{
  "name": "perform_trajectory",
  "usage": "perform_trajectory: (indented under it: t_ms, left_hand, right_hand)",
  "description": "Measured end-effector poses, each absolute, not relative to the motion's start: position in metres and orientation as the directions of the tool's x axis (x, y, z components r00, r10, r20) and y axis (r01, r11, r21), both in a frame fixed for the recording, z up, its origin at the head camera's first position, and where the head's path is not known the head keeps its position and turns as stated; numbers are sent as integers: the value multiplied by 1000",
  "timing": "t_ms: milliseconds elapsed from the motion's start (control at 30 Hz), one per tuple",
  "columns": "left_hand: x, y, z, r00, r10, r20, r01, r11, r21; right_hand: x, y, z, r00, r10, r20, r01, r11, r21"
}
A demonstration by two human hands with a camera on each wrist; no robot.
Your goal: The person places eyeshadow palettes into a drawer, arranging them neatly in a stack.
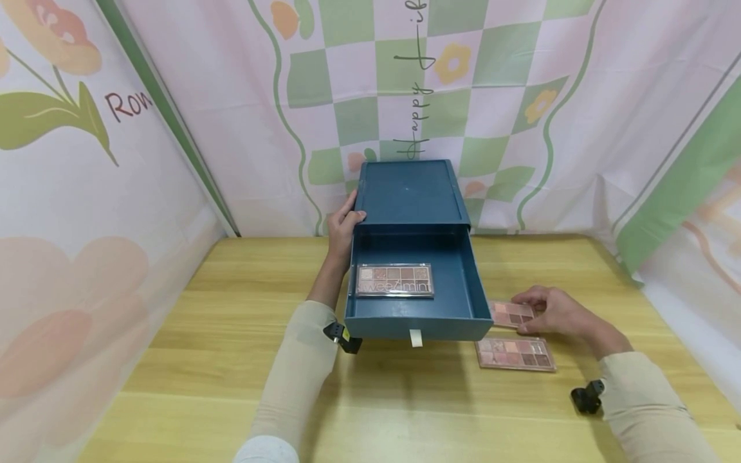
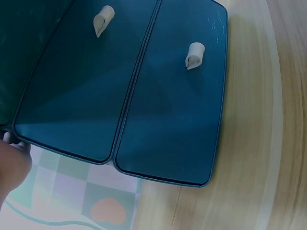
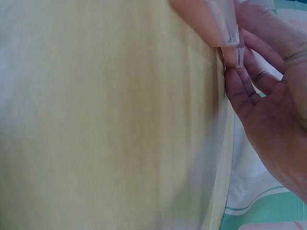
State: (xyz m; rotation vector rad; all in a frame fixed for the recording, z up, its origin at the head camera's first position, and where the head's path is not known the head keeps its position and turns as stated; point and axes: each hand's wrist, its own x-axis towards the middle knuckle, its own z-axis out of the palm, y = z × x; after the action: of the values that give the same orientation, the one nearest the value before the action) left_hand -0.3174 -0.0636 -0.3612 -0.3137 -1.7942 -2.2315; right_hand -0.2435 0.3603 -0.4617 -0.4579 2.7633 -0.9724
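Note:
A dark blue drawer box stands against the back curtain, its top drawer pulled out. One eyeshadow palette with a clear lid lies inside the drawer, at its left. My left hand rests against the box's left side, thumb at the top front edge. To the right of the drawer, my right hand pinches the right end of a second eyeshadow palette, low over the table. The drawer hides that palette's left end. Nearer to me, a third palette lies on the table.
Below the pulled-out drawer, two shut drawer fronts with white pull tabs show in the left wrist view. The wooden table meets patterned curtains at the back and sides.

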Motion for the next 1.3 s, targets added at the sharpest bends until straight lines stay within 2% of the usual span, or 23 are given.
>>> perform_trajectory:
  t_ms: [300,767,1300]
  left_hand:
    - [-318,-64,-362,-940,-64,336,342,-210,916]
    - [-321,-69,-361,-938,-60,341,346,-157,925]
    - [-322,-71,-361,-939,-47,341,344,-145,928]
  right_hand:
    - [-242,360,-454,-951,-305,-57,-211,770,-602]
    - [-241,360,-426,-920,-378,97,-362,731,-578]
    - [-231,353,-388,-917,-356,178,-393,740,-545]
